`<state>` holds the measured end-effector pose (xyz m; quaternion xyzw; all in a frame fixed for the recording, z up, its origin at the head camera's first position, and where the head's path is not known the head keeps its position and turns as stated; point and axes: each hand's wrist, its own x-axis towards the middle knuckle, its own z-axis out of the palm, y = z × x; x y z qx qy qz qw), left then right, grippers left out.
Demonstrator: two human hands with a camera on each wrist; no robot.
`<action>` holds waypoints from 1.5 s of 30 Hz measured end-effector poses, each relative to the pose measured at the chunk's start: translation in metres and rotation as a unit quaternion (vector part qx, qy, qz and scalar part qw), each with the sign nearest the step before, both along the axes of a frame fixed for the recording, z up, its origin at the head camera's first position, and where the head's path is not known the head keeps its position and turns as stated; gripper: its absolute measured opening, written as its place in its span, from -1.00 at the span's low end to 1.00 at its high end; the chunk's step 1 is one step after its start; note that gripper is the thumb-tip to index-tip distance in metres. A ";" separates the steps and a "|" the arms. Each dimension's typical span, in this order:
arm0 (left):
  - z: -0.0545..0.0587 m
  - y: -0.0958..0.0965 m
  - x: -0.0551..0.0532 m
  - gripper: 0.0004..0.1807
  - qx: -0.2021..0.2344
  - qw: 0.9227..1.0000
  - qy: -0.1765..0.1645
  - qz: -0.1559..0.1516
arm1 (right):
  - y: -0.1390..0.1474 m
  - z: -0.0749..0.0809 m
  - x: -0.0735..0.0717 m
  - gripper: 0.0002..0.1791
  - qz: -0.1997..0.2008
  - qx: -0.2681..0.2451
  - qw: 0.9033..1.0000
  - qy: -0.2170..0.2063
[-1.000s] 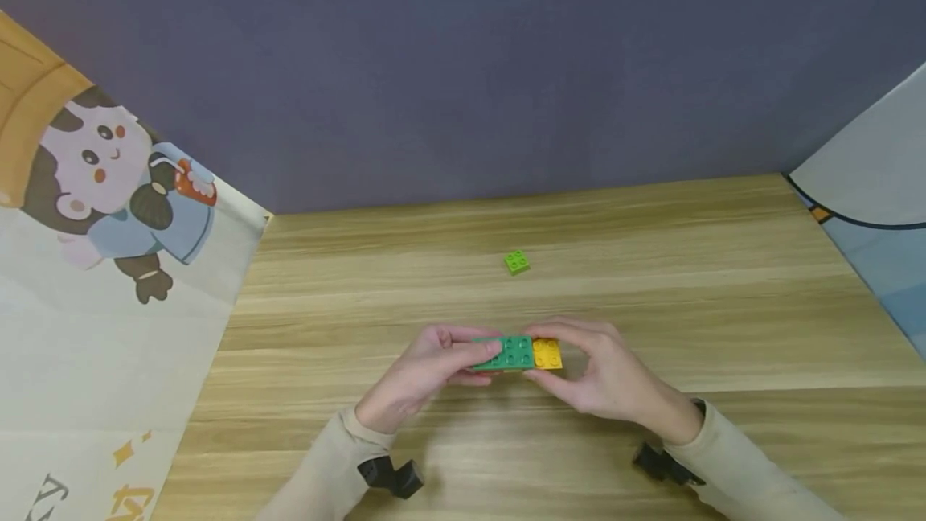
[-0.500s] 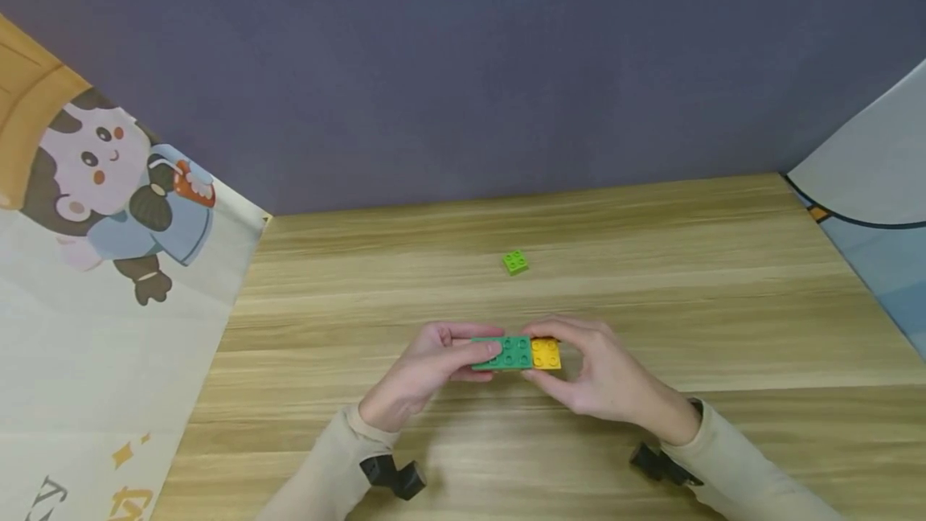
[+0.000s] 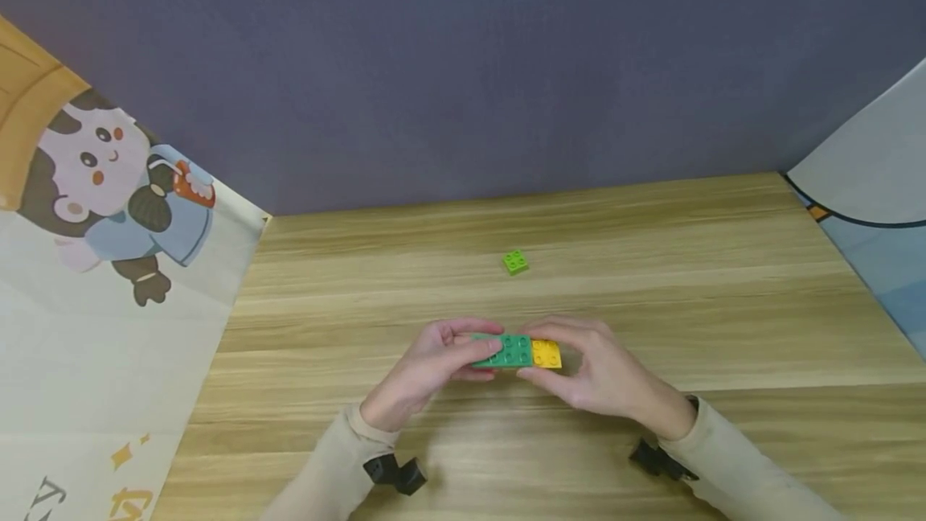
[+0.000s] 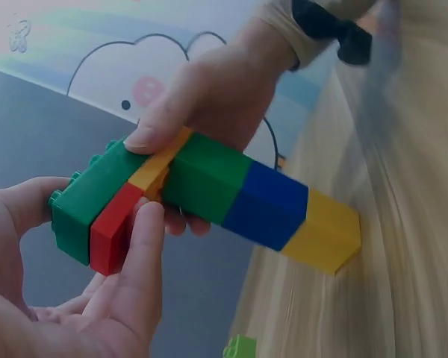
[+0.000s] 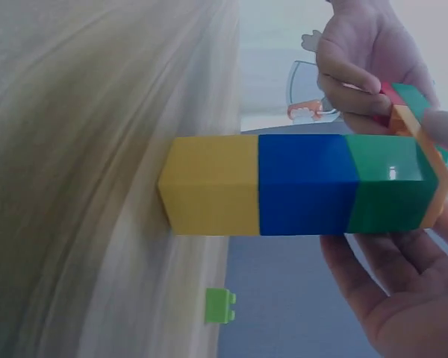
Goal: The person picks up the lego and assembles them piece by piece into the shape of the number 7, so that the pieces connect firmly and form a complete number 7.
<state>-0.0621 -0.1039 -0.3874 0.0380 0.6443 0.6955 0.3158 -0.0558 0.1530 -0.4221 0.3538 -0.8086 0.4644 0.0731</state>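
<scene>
In the left wrist view, a tower of yellow block (image 4: 325,231), blue block (image 4: 267,203) and green block (image 4: 209,175) stands on the table, capped by an orange-yellow plate (image 3: 546,354). A long dark green brick (image 3: 517,350) lies across the top, overhanging to the left. Beneath that overhang sits a red plate (image 4: 110,239), beside the orange-yellow one. My left hand (image 3: 427,368) pinches the long green brick and red plate, thumb on the studs. My right hand (image 3: 615,376) grips the tower's top around the orange-yellow plate. Fingers partly hide the joint.
A small light green brick (image 3: 516,263) lies studs up on the wooden table (image 3: 347,280), beyond the hands. A dark blue-grey panel (image 3: 492,71) rises at the back edge. Printed cartoon panels (image 3: 130,207) flank the table.
Both hands keep their hold almost in place. The red sliver under the long green brick's near edge, visible a second ago in the head view, no longer shows.
</scene>
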 end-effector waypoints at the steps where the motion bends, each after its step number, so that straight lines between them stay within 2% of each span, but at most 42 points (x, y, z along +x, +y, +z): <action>1: -0.001 0.000 0.000 -0.49 0.000 1.000 0.010 -0.003 | 0.000 -0.001 -0.001 -0.56 0.004 -0.007 1.000 0.000; 4: -0.003 -0.001 0.002 -0.51 -0.001 0.999 0.051 -0.016 | 0.000 -0.004 -0.003 -0.53 0.012 -0.027 1.000 0.007; 7: -0.005 -0.002 0.006 -0.53 -0.023 0.992 0.117 -0.034 | 0.000 -0.005 -0.004 -0.51 0.018 -0.039 0.999 0.011; 9: -0.006 -0.002 0.008 -0.52 -0.050 0.983 0.173 -0.040 | 0.001 -0.006 -0.004 -0.50 0.018 -0.039 0.999 0.013; 11: -0.009 -0.001 0.010 -0.51 -0.082 0.969 0.228 -0.039 | 0.001 -0.006 -0.005 -0.50 0.018 -0.035 0.999 0.014; 14: -0.011 0.000 0.012 -0.53 -0.123 0.950 0.284 -0.027 | 0.002 -0.007 -0.005 -0.51 0.016 -0.021 1.000 0.013; 16: -0.012 0.001 0.012 -0.54 -0.146 0.941 0.305 -0.018 | 0.004 -0.008 -0.006 -0.50 0.013 -0.006 1.000 0.009; 20: -0.013 0.002 0.011 -0.56 -0.173 0.929 0.326 -0.007 | 0.010 -0.012 -0.005 -0.44 0.000 0.022 1.000 -0.022; 23: -0.014 0.002 0.011 -0.55 -0.179 0.922 0.342 -0.006 | 0.014 -0.015 -0.005 -0.43 -0.008 0.024 0.999 -0.040; 29: -0.016 0.003 0.004 -0.53 -0.170 0.906 0.388 0.006 | 0.013 -0.012 -0.012 -0.49 -0.024 0.021 0.998 -0.047; 32: -0.017 0.003 -0.001 -0.55 -0.167 0.906 0.388 0.016 | 0.010 -0.009 -0.017 -0.49 -0.039 0.024 0.996 -0.072; 38: -0.022 0.000 -0.009 -0.53 -0.158 0.922 0.352 0.030 | 0.006 -0.010 -0.025 -0.47 -0.048 0.029 0.993 -0.107; 45: -0.026 -0.001 -0.014 -0.54 -0.145 0.932 0.331 0.034 | 0.005 -0.010 -0.027 -0.45 -0.054 0.031 0.990 -0.127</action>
